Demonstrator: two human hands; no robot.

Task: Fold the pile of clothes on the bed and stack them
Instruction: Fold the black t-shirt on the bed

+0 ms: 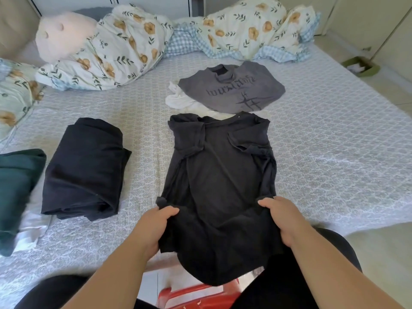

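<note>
Black shirt gripped at lower sides by left hand and right hand, fingers curled into cloth; hem draped over near edge of bed, sleeves folded inward. Folded black clothes laid left of it, dark green garment further left. Beyond, grey printed shirt spread over white garment. Floral quilt bunched at far end.

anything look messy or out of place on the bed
A white garment lies crumpled, half under the grey shirt, unlike the neatly folded black pile. The black shirt in both hands hangs over the bed edge.
</note>
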